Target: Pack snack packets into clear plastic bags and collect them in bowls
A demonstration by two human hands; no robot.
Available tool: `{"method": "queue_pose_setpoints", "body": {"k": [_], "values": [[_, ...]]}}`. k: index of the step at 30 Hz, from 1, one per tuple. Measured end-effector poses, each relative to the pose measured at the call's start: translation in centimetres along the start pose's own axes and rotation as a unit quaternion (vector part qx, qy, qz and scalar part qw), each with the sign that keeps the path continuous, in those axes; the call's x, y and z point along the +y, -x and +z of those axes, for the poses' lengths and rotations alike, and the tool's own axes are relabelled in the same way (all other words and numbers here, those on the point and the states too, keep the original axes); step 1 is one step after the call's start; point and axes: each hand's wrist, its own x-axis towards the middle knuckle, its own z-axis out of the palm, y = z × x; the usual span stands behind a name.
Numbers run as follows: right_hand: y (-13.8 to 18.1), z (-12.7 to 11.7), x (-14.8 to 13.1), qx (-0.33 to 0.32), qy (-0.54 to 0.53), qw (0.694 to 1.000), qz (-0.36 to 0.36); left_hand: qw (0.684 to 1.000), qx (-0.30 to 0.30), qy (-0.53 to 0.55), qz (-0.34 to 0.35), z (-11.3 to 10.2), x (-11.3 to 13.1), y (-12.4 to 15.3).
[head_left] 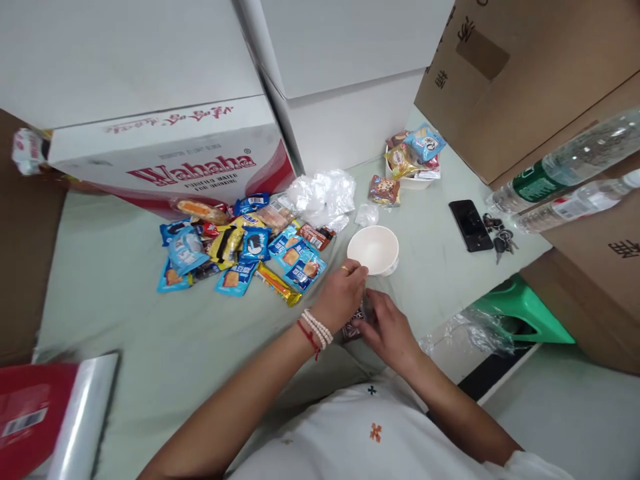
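My right hand [393, 330] is closed around a small dark brown snack packet [353, 328], which is partly covered by the fingers. Just to its left, my left hand [341, 293] has thumb and fingers pinched together at the near edge of a white paper bowl [376, 244]. What the left fingertips grip is too small to make out. The bowl stands upright, and its inside looks bare. A pile of wrapped snacks [255, 243] in blue, yellow and red lies left of the bowl. Crumpled clear plastic bags [323, 197] rest behind it.
A second white bowl [415, 180] full of snack packets stands at the back, with a brown packet [384, 191] beside it. On the right lie a phone [470, 225], keys [500, 237] and plastic bottles [565, 175]. Boxes [190, 160] line the back; a plastic film roll [83, 417] lies front left.
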Motion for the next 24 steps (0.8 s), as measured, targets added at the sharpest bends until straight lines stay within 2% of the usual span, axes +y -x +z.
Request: {"method": "queue_pose_setpoints", "body": {"k": [3, 4, 6, 8, 10, 11, 13, 15, 17, 19, 21, 23, 24], "values": [[0.0, -2.5, 0.1, 0.132, 0.079, 0.986, -0.066, 0.999, -0.025, -0.020, 0.022, 1.1, -0.3, 0.3], [-0.6, -3.3, 0.4, 0.154, 0.110, 0.979, -0.081, 0.999, -0.027, -0.026, 0.035, 1.3, -0.3, 0.3], [-2.3, -4.5, 1.5, 0.132, 0.168, 0.971, -0.112, 0.998, 0.000, -0.036, 0.051, 1.2, -0.4, 0.6], [-4.1, -5.2, 3.0, 0.077, 0.194, 0.969, -0.135, 0.996, 0.064, -0.055, 0.041, 0.6, -0.4, 1.5], [-5.0, -5.7, 4.4, 0.085, 0.187, 0.969, -0.139, 0.990, 0.108, -0.080, 0.044, -0.2, -0.5, 3.1], [-5.1, -6.0, 4.9, 0.115, 0.178, 0.968, -0.131, 0.989, 0.101, -0.091, 0.061, -0.5, -0.5, 4.1], [-4.6, -7.0, 5.4, 0.198, 0.170, 0.960, -0.103, 0.988, 0.021, -0.102, 0.118, -0.8, -0.5, 6.1], [-4.2, -8.3, 5.5, 0.287, 0.186, 0.936, -0.081, 0.983, -0.046, -0.123, 0.131, -0.5, -0.4, 7.8], [-5.3, -10.2, 5.7, 0.360, 0.219, 0.904, -0.070, 0.981, -0.054, -0.139, 0.121, 0.2, -0.4, 8.8], [-8.4, -12.8, 6.0, 0.408, 0.253, 0.875, -0.065, 0.983, -0.036, -0.143, 0.111, 1.0, -0.5, 9.3], [-13.7, -16.3, 6.2, 0.429, 0.276, 0.858, -0.060, 0.984, -0.021, -0.141, 0.107, 1.5, -0.8, 9.5], [-20.6, -20.2, 6.2, 0.421, 0.295, 0.857, -0.039, 0.985, -0.010, -0.136, 0.105, 1.7, -1.0, 9.6], [-24.2, -22.1, 6.1, 0.395, 0.303, 0.867, -0.022, 0.986, -0.008, -0.132, 0.104, 1.7, -1.0, 9.6]]}}
